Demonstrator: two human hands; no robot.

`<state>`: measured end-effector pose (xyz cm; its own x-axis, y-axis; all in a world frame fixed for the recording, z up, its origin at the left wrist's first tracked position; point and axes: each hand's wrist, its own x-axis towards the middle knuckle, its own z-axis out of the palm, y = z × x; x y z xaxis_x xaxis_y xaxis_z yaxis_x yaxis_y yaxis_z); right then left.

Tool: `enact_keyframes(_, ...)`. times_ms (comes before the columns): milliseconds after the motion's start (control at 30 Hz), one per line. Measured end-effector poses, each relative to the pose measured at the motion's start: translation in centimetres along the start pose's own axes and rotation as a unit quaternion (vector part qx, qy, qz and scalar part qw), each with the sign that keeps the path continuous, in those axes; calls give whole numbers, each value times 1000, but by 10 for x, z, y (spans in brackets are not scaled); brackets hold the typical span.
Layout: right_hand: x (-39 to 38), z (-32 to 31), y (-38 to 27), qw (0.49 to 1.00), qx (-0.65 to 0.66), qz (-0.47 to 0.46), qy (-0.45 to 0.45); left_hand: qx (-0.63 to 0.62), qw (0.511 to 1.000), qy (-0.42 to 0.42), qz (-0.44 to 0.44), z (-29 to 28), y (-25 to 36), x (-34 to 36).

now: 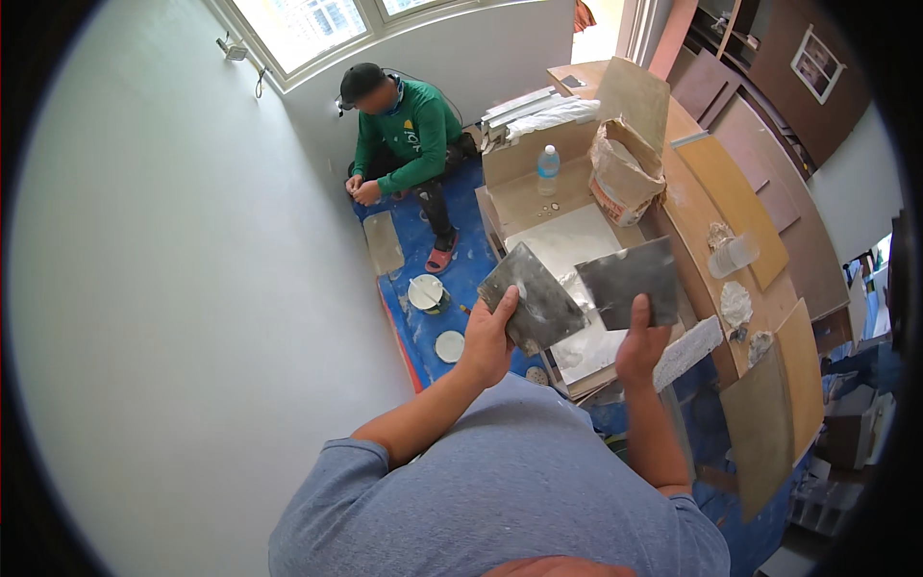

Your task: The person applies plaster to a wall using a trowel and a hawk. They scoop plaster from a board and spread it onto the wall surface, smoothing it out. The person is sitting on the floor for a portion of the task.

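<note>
My left hand (488, 338) grips a flat grey metal scraper blade (534, 296) smeared with white putty, tilted to the left. My right hand (639, 341) holds a second dark grey blade (630, 279) by its lower edge. The two blades nearly meet at their inner corners, just above a putty-smeared board (567, 252) on a low brown surface.
A person in a green top (409, 135) sits on the blue floor sheet (466, 260) by the white wall. Near them lie a small white tub (426, 291) and its lid (449, 346). A water bottle (547, 169), an open paper sack (623, 173) and cardboard boards crowd the right.
</note>
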<state>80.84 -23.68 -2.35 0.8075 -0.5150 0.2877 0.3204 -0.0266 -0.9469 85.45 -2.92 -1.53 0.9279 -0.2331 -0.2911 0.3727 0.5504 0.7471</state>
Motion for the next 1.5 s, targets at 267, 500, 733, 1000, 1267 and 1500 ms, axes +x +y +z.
enact_keyframes(267, -12, 19, -5, 939, -194, -71, -274, -63, 998, -22, -19, -1, 12, 9)
enact_keyframes(500, -12, -17, 19, 968, -172, 79, -168, -15, 998, -12, 51, 8, 17, 20)
enact_keyframes(733, -3, -38, 27, 869, 297, 395, -21, 372, 892, -115, 232, -6, -7, 20)
enact_keyframes(1000, -24, -50, 63, 748, 459, 479, -26, 641, 628, -246, 367, -18, -42, 40)
enact_keyframes(1267, 0, -143, 151, 871, 265, 382, 160, 461, 882, 15, 100, -122, -74, 54)
enact_keyframes(1500, -62, -190, 339, 877, 7, 450, 167, 270, 942, 136, -145, -149, -113, 57)
